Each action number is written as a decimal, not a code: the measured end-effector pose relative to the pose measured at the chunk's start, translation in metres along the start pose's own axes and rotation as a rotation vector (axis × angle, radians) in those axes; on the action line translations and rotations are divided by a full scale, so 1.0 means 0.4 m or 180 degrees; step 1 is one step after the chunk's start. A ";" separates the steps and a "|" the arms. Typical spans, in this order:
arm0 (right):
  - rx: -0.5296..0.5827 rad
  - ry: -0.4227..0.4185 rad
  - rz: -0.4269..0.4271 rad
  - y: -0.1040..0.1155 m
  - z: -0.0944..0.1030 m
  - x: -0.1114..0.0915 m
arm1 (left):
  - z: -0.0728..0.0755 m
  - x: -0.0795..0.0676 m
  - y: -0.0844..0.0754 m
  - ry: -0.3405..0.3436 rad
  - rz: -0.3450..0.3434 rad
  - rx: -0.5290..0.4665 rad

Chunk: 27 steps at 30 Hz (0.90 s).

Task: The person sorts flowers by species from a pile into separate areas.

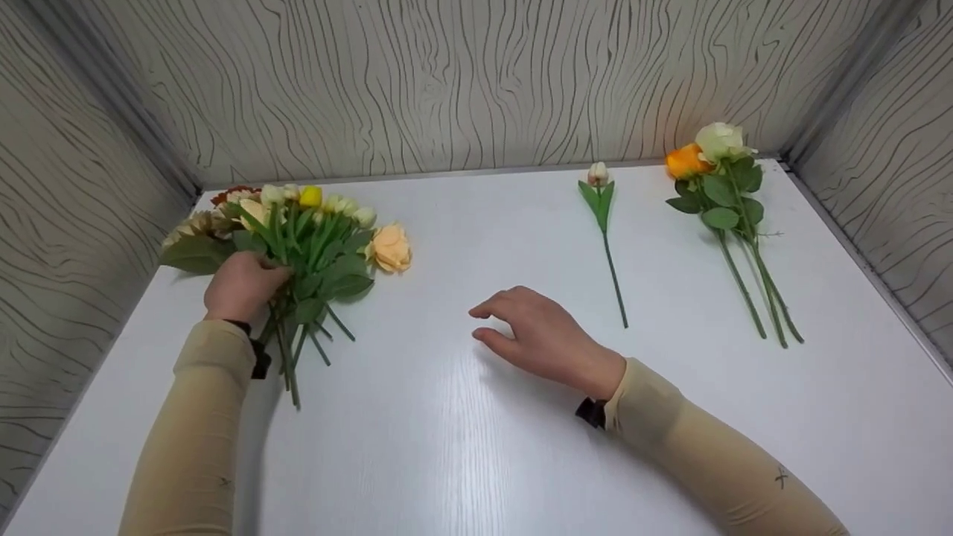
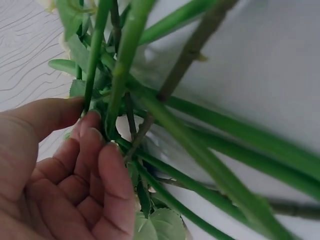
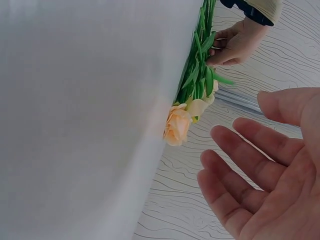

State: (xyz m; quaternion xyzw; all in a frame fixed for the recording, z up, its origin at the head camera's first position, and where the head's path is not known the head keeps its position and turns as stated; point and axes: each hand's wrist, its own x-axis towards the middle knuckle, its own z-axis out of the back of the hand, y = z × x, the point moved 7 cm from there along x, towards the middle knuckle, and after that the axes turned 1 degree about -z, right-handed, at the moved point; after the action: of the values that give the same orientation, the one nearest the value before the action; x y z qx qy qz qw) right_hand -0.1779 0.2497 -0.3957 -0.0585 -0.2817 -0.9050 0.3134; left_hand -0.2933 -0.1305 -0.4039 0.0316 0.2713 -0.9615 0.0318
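Note:
At the left of the table lies a bunch of mixed flowers [image 1: 309, 246], its green stems crossing and pointing toward me. My left hand [image 1: 242, 286] is at the near-left side of this bunch. In the left wrist view its thumb and fingertips pinch a thin green flower stem [image 2: 96, 60], with other stems around it. A peach rose [image 1: 391, 247] sticks out at the bunch's right side. Over the middle of the table my right hand [image 1: 540, 335] hovers with relaxed fingers and holds nothing. The right wrist view shows its fingers [image 3: 240, 185] apart and slightly bent.
A single pale tulip [image 1: 598, 174] lies right of the middle. Farther right, an orange flower [image 1: 686, 161] and a white rose [image 1: 720, 141] lie together with leafy stems. The white table [image 1: 461, 447] is bordered by wood-patterned walls [image 1: 476, 82].

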 end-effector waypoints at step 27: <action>0.1684 0.0003 -0.1098 -0.106 0.046 0.007 | -0.231 -0.104 -0.563 0.0381 -0.1203 -0.3411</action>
State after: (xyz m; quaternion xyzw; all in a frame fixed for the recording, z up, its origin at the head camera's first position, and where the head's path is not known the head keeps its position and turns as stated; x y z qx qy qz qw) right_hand -0.2067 0.2855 -0.3998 0.0741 -0.5130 -0.8401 0.1598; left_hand -0.2653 0.1115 -0.3624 0.0164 0.7232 -0.6751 -0.1446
